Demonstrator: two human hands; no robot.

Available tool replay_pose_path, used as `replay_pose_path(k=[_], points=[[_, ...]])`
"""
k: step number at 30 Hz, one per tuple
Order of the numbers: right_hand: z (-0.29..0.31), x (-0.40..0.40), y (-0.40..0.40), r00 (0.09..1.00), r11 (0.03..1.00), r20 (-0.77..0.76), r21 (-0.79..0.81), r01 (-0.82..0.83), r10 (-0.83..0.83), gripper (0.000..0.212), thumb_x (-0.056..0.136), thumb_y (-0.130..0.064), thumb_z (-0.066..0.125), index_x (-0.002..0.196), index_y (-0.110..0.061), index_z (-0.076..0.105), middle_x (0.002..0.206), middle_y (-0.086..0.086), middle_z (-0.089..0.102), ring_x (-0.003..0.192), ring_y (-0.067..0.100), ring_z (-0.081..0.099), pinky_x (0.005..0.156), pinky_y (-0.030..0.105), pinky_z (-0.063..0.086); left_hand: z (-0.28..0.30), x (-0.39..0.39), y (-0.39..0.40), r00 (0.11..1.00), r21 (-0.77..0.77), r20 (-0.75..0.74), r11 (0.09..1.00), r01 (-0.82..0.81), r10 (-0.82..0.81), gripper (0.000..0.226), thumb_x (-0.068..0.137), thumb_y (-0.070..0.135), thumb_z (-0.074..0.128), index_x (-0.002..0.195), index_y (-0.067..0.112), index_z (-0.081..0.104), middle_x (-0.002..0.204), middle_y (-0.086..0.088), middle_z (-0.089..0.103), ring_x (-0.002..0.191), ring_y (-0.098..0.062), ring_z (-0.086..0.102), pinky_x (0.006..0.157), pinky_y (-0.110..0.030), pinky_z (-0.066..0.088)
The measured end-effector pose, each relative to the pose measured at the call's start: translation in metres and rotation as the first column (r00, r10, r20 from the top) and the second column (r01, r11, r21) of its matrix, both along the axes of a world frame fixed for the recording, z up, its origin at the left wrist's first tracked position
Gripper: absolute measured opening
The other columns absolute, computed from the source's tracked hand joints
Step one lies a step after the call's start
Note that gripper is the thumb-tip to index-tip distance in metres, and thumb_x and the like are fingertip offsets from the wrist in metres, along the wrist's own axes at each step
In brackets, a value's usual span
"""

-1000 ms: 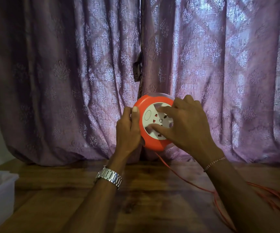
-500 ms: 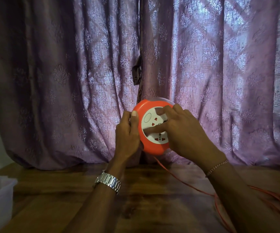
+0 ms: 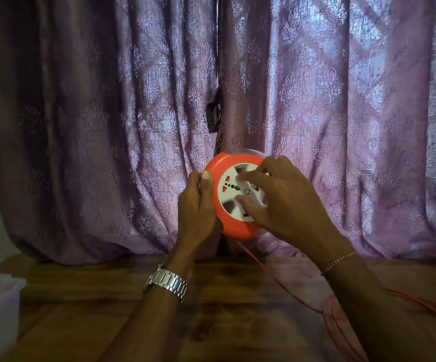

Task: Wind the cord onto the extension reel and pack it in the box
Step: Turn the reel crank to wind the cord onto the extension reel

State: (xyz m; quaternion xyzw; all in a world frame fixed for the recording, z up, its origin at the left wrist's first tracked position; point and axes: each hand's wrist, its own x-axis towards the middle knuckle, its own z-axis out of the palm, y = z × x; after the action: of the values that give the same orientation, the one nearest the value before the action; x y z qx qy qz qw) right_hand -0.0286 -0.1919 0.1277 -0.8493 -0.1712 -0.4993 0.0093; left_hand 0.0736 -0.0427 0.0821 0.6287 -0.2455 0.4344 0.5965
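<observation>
Above a wooden table [image 3: 224, 304], before purple curtains [image 3: 107, 126]: left hand [image 3: 197, 207] gripping orange reel [image 3: 233, 226], right hand [image 3: 287, 202] fingers spread on its face.

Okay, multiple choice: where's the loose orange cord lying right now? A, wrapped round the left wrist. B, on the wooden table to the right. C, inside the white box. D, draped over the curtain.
B: the cord trails from the reel across the table rightward.

No words, brands or numbers can be read anywhere. The white socket face of my extension reel [image 3: 233, 190] shows only a small embossed circle, unlabelled.
</observation>
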Motion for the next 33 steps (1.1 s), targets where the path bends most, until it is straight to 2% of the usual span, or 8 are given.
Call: replay_pose_path(k=[3,6,8,15,19,25,28,33], points=[[0.003,-0.002,-0.005,0.994,0.987,-0.078,-0.137,-0.081,0.071,0.033,0.075,-0.008,0.061,0.098,-0.028,0.073,0.126,0.005,0.058,0.11,0.03,0.049,0.087,0.041,0.045,0.001,-0.001,0.0,1.0,-0.001,0.004,1.0,0.0,0.0,0.043,0.096,0.062,0.034,0.078,0.025,0.046,0.064,0.012,0.059,0.06,-0.015,0.056,0.058,-0.051,0.051],[0.005,-0.004,-0.003,0.978,0.972,-0.208,-0.232,-0.033,-0.016,0.046,0.07,-0.015,0.067,0.105,-0.044,0.069,0.142,0.003,0.046,0.12,0.03,0.041,0.097,0.042,0.039,0.002,-0.003,-0.001,1.0,0.007,0.022,1.0,-0.019,0.019,0.044,0.097,0.061,0.033,0.079,0.024,0.047,0.068,0.008,0.061,0.061,-0.013,0.058,0.058,-0.049,0.052],[0.003,-0.003,-0.002,0.974,0.964,-0.209,-0.264,0.026,-0.083,0.048,0.071,-0.02,0.071,0.109,-0.049,0.066,0.143,0.003,0.044,0.119,0.03,0.042,0.093,0.043,0.04,0.001,-0.002,-0.001,1.0,0.013,0.023,1.0,-0.019,0.019,0.046,0.098,0.06,0.034,0.082,0.019,0.048,0.07,-0.002,0.062,0.067,-0.027,0.062,0.061,-0.056,0.052],[-0.002,0.003,-0.004,0.983,0.973,-0.102,-0.189,0.133,-0.154,0.054,0.076,-0.037,0.043,0.125,-0.058,0.051,0.123,0.004,0.05,0.108,0.026,0.054,0.076,0.035,0.041,0.001,-0.004,-0.002,1.0,0.008,0.016,1.0,-0.026,0.025,0.038,0.098,0.058,0.035,0.077,0.029,0.046,0.064,0.006,0.055,0.063,-0.022,0.056,0.064,-0.057,0.051],[-0.007,0.004,-0.005,0.985,0.986,-0.047,-0.036,0.165,-0.166,0.061,0.068,-0.058,0.059,0.127,-0.061,0.045,0.107,0.002,0.061,0.084,0.026,0.065,0.062,0.032,0.046,0.001,-0.004,-0.003,0.999,0.021,0.024,1.0,-0.022,0.021,0.036,0.099,0.057,0.035,0.076,0.03,0.044,0.061,0.012,0.056,0.055,-0.011,0.049,0.058,-0.053,0.049],[-0.005,0.006,-0.002,0.97,0.972,0.074,0.059,0.229,-0.233,0.069,0.065,-0.083,0.047,0.123,-0.047,0.057,0.081,-0.005,0.07,0.078,0.021,0.066,0.059,0.028,0.043,0.001,-0.003,-0.003,1.0,0.021,0.011,1.0,-0.017,0.017,0.036,0.099,0.058,0.036,0.078,0.03,0.046,0.063,0.011,0.057,0.06,-0.019,0.054,0.061,-0.055,0.05],[-0.002,0.006,-0.005,0.988,0.992,0.087,0.001,0.128,-0.127,0.059,0.073,-0.069,0.06,0.121,-0.036,0.063,0.093,0.002,0.067,0.086,0.026,0.059,0.069,0.036,0.044,0.002,-0.003,-0.001,1.0,0.01,0.011,1.0,-0.002,0.002,0.043,0.098,0.06,0.035,0.082,0.023,0.049,0.067,0.004,0.061,0.065,-0.023,0.061,0.063,-0.056,0.052],[0.005,0.006,-0.014,0.993,0.984,-0.025,-0.133,-0.119,0.117,0.026,0.076,-0.014,0.068,0.097,-0.028,0.072,0.119,0.0,0.06,0.105,0.023,0.047,0.084,0.041,0.048,0.003,-0.004,0.002,1.0,-0.005,-0.001,1.0,-0.004,0.004,0.041,0.096,0.062,0.033,0.078,0.027,0.046,0.065,0.016,0.059,0.058,-0.008,0.051,0.06,-0.052,0.05]])
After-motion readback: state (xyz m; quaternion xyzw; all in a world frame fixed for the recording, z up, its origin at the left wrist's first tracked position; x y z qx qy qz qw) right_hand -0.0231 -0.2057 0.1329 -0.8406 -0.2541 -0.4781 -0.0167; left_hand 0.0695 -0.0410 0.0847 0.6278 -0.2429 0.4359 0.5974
